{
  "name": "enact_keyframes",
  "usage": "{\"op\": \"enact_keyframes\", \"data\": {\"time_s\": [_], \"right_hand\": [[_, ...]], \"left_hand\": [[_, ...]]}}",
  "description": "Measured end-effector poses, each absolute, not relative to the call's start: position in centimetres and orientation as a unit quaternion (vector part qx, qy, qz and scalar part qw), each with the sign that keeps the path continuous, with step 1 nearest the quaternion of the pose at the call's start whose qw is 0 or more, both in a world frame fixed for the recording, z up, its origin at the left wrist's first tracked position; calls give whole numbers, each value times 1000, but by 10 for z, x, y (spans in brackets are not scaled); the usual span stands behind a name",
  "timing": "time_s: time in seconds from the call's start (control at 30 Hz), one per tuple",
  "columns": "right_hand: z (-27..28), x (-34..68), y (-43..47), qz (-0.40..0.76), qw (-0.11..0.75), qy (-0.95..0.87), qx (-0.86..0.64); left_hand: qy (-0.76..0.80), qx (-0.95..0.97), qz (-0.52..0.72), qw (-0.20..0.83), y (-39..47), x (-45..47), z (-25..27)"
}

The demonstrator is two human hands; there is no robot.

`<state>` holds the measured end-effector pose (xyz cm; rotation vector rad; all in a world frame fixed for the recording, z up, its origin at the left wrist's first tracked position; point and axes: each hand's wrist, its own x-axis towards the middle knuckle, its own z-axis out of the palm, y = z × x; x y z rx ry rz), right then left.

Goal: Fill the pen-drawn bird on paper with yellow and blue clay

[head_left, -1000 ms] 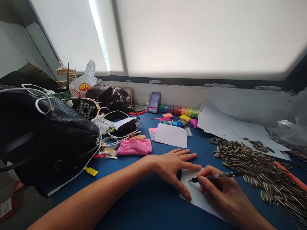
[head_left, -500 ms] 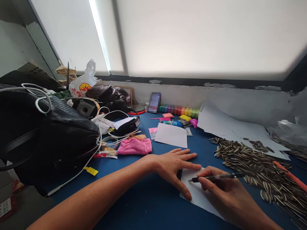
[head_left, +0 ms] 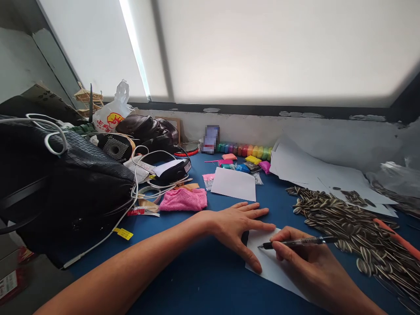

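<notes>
Under both hands lies a white sheet of paper (head_left: 274, 267) on the blue tabletop. My left hand (head_left: 241, 229) rests flat with its fingers spread, the thumb and forefinger touching the sheet's left part. Pinched in my right hand (head_left: 306, 262) is a black pen (head_left: 295, 242), its tip at the paper between my left thumb and forefinger. The right hand covers much of the sheet's right side. Beyond my left fingertips lies another white sheet (head_left: 234, 183).
Striped sunflower seeds (head_left: 341, 218) are heaped at right, near more paper (head_left: 315, 168). A pink cloth (head_left: 183, 200), white cables and a black bag (head_left: 82, 188) crowd the left. Colourful clay packs (head_left: 252, 151) and a phone (head_left: 210, 139) stand along the back wall.
The view has shifted very slightly. The pen in my right hand leans marginally differently; its tip remains at nearly the same spot. My left hand stays where it was.
</notes>
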<state>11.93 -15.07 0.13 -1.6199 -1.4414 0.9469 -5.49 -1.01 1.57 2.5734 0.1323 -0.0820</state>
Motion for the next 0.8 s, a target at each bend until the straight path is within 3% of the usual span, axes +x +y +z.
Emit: {"op": "enact_keyframes", "data": {"time_s": [0.2,0.43,0.8], "right_hand": [[3,116,-153,374,398,-538,-642],[3,124,-152,384,335,-573,-642],[7,127,-151,346,328,-609,-634]], "left_hand": [[47,959,-28,280,-10,-55,15],[47,958,-21,283,-9,-55,13],[52,959,-27,279,-10,-55,15]]}}
